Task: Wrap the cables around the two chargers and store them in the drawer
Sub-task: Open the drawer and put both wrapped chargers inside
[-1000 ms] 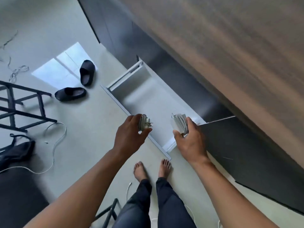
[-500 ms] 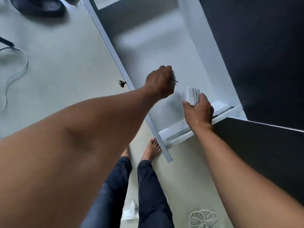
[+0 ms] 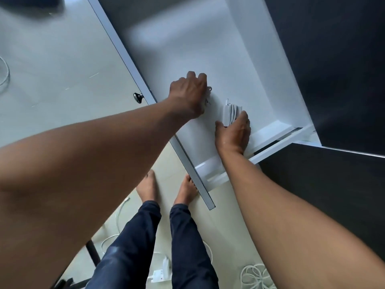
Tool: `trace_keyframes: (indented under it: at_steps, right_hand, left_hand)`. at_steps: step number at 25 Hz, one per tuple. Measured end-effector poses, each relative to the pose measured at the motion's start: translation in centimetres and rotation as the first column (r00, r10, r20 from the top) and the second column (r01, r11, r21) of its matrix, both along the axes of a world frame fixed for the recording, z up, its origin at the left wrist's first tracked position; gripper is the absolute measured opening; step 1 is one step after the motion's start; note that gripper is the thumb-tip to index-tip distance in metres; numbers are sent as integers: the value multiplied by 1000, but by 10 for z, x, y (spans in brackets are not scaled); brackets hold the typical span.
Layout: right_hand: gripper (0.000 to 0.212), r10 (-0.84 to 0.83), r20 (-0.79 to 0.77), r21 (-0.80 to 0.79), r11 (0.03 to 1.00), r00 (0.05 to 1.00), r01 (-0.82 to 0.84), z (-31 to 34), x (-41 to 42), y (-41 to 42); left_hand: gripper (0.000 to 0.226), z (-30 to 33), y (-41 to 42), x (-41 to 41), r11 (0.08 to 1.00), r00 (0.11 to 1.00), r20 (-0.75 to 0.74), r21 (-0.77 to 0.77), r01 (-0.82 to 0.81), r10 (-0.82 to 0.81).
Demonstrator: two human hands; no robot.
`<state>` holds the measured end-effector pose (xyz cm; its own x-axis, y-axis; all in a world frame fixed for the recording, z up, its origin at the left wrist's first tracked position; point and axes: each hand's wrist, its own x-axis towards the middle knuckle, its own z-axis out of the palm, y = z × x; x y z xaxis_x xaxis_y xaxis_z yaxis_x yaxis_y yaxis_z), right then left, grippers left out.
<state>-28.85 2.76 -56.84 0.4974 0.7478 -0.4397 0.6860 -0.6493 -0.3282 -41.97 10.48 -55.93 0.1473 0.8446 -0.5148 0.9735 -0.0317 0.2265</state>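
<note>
The white drawer (image 3: pixel 208 49) is pulled open below me, and both hands reach down into it. My left hand (image 3: pixel 190 92) is closed around one wrapped charger; only its metal prongs (image 3: pixel 209 90) and a bit of cable show past the fingers. My right hand (image 3: pixel 234 130) holds the second white charger (image 3: pixel 232 111), with its cable wound around it, low over the drawer floor near the front right corner. Whether either charger touches the floor I cannot tell.
The drawer front with a dark round knob (image 3: pixel 138 97) runs diagonally at the left. Dark cabinet panels (image 3: pixel 333 59) flank the right side. On the pale floor lie a coiled white cable (image 3: pixel 256 276), a white plug block (image 3: pixel 160 272) and my bare feet (image 3: pixel 166 188).
I have bent down from standing height. Both hands, each with a charger, have gone from above the drawer's front edge down into the drawer.
</note>
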Motion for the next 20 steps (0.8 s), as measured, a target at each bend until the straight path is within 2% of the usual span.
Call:
trace_keyframes:
  at_steps: [3,6,8,10,12,13,16,20]
  right_hand:
    - [68,16,-25,-11,1000,1000,-16,16,0,-6]
    - [55,63,-96,144,988,993,-48,59,-1,-35]
    - [44,123,-171,204,975,978,-87,94,-7,-68]
    - [46,233,-223,141,968,947,-205,116,-18,-102]
    - [45,335,-228,40,942,915,-335,118,-29,-124]
    - [38,364,-201,22,930,910,-367,114,-33,-129]
    - [20,379,-101,48,925,920,-376,104,-33,-128]
    - [22,363,-30,61,931,931,-361,103,-16,-120]
  left_hand:
    - [37,37,-8,-21,993,995,23,70,92,-93]
    - [43,81,-37,-64,949,943,120,100,299,-310]
    - [50,104,-58,-91,869,866,78,86,488,-494]
    - [44,111,-71,-102,804,807,-18,77,589,-590]
    - [31,107,-71,-98,790,794,-27,85,607,-607]
    - [30,103,-69,-94,788,791,-25,84,610,-611]
    - [30,96,-66,-84,777,782,-36,92,623,-623]
    - [26,87,-63,-70,765,782,-56,177,619,-621]
